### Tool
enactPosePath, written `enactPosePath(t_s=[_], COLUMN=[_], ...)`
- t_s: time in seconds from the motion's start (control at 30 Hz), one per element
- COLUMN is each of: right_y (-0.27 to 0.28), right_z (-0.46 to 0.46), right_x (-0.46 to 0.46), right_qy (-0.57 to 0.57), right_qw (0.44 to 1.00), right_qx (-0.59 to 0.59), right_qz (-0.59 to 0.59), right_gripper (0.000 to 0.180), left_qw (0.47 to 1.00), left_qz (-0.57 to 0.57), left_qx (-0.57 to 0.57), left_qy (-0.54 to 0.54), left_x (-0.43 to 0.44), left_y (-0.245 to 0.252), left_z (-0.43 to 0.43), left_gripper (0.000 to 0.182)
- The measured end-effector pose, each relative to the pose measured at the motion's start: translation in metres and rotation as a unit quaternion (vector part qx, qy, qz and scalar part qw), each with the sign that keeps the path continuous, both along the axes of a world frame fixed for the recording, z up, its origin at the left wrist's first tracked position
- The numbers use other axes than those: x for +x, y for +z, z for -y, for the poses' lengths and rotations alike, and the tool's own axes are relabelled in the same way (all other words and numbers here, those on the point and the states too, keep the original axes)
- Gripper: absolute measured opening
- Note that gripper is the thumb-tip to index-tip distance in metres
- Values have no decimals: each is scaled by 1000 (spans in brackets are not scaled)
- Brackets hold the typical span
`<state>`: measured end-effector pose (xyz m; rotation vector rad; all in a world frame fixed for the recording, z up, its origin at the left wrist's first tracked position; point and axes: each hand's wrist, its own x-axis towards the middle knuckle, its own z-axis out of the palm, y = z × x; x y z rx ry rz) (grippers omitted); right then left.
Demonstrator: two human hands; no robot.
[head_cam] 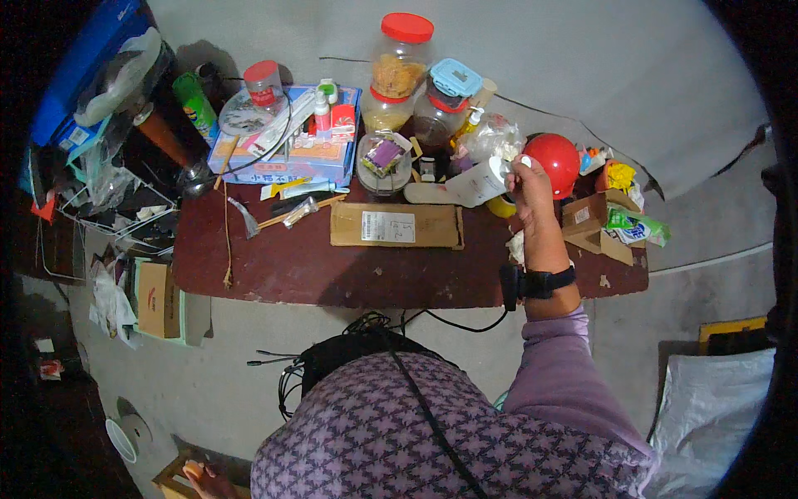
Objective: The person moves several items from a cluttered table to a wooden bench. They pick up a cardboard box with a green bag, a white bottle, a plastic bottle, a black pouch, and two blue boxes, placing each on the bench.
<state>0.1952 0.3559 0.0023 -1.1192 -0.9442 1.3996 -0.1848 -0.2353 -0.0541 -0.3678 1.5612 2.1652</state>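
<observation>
My right hand (pixel 530 184) grips a white plastic bottle (pixel 483 184) by its top end. The bottle lies tilted, its base towards the left, over the back of the dark red table (pixel 293 268). A red ball-like object (pixel 552 165) is just right of this hand, and a yellow roll (pixel 501 206) shows partly below the bottle. Low at the picture's left, my left hand (pixel 215 483) is partly cut off, away from the table; something orange shows at its fingers, too unclear to name. A flat cardboard box (pixel 430 226) with a label lies before me on the table.
Red-lidded plastic jars (pixel 399 75), a blue-lidded container (pixel 456 78) and a blue box (pixel 280 162) bearing small bottles stand along the back. An opened cardboard box (pixel 586 218) is at the right. A wire rack (pixel 118 218) stands left; black cables hang below the table's front edge.
</observation>
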Motion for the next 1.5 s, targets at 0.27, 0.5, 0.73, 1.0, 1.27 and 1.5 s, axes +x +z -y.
enactPosePath(t_s=[0.27,0.5,0.73,1.0,1.27,1.5], right_y=[3,50,120,206,252,260], right_z=[8,78,161,173,115,129], right_x=[24,70,122,201,321,398], right_qy=[5,-45,-175,-177,-120,-121], right_qw=[1000,995,968,952,964,963], right_qx=[-8,49,112,145,213,198], right_qz=[18,77,144,203,106,136], right_gripper=[11,8,14,18,18,28], left_qw=[999,989,961,992,959,949], left_qz=[-9,6,3,-22,-116,-63], left_qx=[-9,77,70,9,91,113], left_qy=[-39,-125,-267,-123,-242,-286], left_x=[-9,-32,-69,-26,65,123], left_y=[12,12,1,23,38,57], left_z=[-33,-69,-81,-76,-89,-165], left_gripper=[26,24,25,23,22,21])
